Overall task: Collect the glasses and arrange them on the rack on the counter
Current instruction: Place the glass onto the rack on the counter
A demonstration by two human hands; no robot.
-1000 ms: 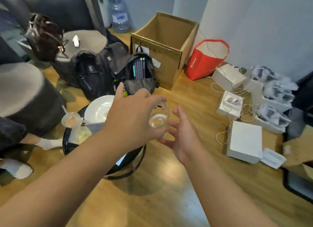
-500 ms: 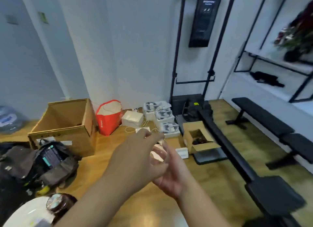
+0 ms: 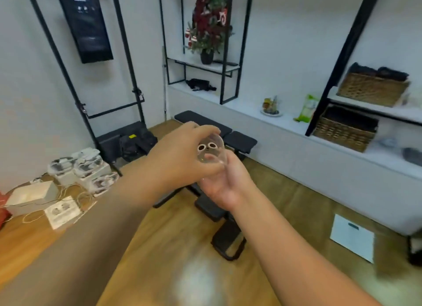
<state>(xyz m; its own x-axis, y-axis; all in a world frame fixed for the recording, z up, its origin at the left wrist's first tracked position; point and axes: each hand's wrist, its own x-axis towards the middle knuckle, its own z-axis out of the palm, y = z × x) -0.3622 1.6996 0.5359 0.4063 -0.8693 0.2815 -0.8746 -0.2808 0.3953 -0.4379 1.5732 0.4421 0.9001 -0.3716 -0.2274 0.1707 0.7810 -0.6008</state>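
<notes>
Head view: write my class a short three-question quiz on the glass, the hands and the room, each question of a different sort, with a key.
1. True or false: both hands touch the glass.
2. Multiple choice. Which hand reaches the glass from below?
A. left hand
B. right hand
C. neither
3. Fill in: behind the hands, on the wooden floor, stands a black ____.

Key
1. True. The left hand grips it from the side and above, while the fingers of the right hand meet its base.
2. B
3. bench
</notes>
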